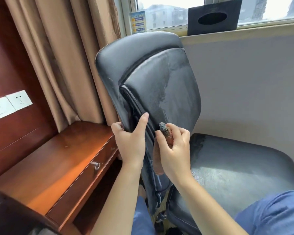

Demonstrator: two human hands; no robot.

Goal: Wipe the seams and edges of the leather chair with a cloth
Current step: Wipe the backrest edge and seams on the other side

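Far left we see a wooden counter (pixel 58 160) with a drawer knob (pixel 96 165), curtain (pixel 61 56) behind it; neither is in play. Next, the left hand (pixel 130 141) is clamped on the side edge of the leather chair (pixel 151 85) backrest, thumb up along the front, fingers wrapped behind. We judge it's there to brace the back and pull the edge open so the seam (pixel 139 111) gap is exposed. Wrist is straight, forearm rising from bottom centre.

Just beside it, the right hand (pixel 174 148) pinches a bunched, dirty cloth (pixel 165 131) between thumb and fingertips, its grey tip poked at the seam low on the backrest, where the padded panel meets the frame. The rest of the cloth hangs below the palm. Wrist is cocked slightly, fingers curled tight, likely for a narrow point that fits the groove.

Right side: the seat (pixel 236 163) looks dusty and streaked; a black tissue box (pixel 214 16) sits on the windowsill (pixel 261 29).
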